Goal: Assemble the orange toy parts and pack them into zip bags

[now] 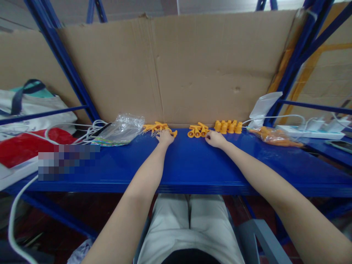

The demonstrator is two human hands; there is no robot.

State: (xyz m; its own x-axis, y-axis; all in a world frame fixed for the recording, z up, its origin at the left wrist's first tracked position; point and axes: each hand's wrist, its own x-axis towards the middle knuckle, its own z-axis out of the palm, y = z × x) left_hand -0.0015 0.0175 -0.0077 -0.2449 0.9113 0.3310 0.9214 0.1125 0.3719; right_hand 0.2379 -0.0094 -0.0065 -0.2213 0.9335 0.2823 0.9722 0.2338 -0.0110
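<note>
On the blue table, my left hand [165,138] is closed, and a small orange plastic piece [175,134] shows at its thumb side. Just behind it lies a pile of orange pieces [155,127] with thin metal chains or wires [155,133]. My right hand [216,139] has its fingers curled beside a group of orange horn-shaped pieces [197,134], their round open ends facing me. Its fingertips meet at the rightmost one, but what they hold is hidden. Behind the right hand, several orange cup-shaped caps [224,128] stand in rows.
A clear plastic bag [121,130] and white cables [92,132] lie to the left, near a red bag [33,145]. At right are a bag of orange parts [272,136], a white power strip [310,132] and a phone [341,145]. A cardboard sheet [192,69] stands behind.
</note>
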